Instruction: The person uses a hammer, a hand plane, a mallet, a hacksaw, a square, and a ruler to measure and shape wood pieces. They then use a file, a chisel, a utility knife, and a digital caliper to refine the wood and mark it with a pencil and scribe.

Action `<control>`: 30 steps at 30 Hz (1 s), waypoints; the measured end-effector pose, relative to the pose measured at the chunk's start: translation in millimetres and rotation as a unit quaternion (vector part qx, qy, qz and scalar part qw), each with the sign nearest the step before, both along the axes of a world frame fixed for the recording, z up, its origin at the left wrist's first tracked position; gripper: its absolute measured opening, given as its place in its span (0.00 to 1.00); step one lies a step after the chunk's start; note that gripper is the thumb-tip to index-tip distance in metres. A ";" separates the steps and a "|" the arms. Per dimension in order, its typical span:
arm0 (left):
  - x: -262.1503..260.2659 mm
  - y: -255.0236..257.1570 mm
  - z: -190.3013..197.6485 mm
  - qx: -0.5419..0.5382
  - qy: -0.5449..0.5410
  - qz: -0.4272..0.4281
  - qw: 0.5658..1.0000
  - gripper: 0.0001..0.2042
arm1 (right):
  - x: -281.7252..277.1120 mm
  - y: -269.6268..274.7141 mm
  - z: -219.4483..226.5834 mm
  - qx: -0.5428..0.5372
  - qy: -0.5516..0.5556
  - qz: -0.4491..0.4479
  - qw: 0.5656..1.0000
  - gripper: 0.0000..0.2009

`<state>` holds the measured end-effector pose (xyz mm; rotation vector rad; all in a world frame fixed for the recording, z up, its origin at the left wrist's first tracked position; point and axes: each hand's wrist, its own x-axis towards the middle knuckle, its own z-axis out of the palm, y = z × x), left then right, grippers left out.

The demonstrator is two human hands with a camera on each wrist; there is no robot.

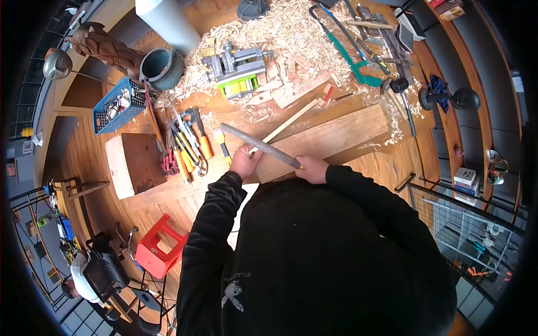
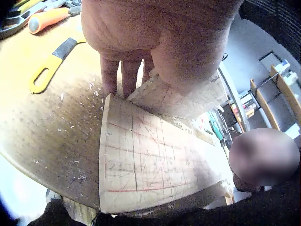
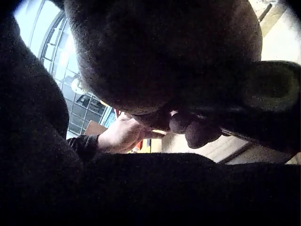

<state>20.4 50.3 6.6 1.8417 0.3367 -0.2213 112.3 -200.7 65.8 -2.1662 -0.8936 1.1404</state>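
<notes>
No legible text, labels, brands, numbers or signs anywhere

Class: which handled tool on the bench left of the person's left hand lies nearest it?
The yellow-and-dark tool with the slotted handle; the other tools lie farther from the left hand.

Place: a woodworking workshop
Wood shavings (image 1: 294, 39): heaped thickly across the far side of the worktop (image 2: 51, 134)
Vise (image 1: 238, 64): metal, standing among the chips
Saw (image 1: 343, 51): green-framed, near other tools
Hand tools (image 1: 205, 147): bright-handled, laid in a row
Board (image 2: 141, 157): ruled with red and dark lines
Carved wooden figure (image 1: 106, 50): upper left (beside a dark pot (image 1: 169, 79))
</notes>
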 end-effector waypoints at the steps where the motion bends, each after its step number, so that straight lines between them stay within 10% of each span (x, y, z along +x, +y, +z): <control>1: 0.5 -0.5 6.6 -0.001 0.003 0.001 1.000 0.12 | -2.8 5.1 1.8 -0.014 -0.003 0.022 1.000 0.12; 11: 5.2 -1.6 12.0 -0.012 0.014 -0.002 1.000 0.14 | -0.8 0.4 11.7 -0.012 -0.004 0.003 1.000 0.13; 20: 8.3 -7.4 26.6 0.028 -0.091 0.017 0.995 0.10 | 63.8 -68.4 16.2 -0.018 0.130 -0.331 0.935 0.10; 30: 9.0 -5.5 27.7 0.013 -0.058 0.012 0.998 0.10 | 46.7 -56.5 22.6 0.006 0.090 -0.300 0.949 0.09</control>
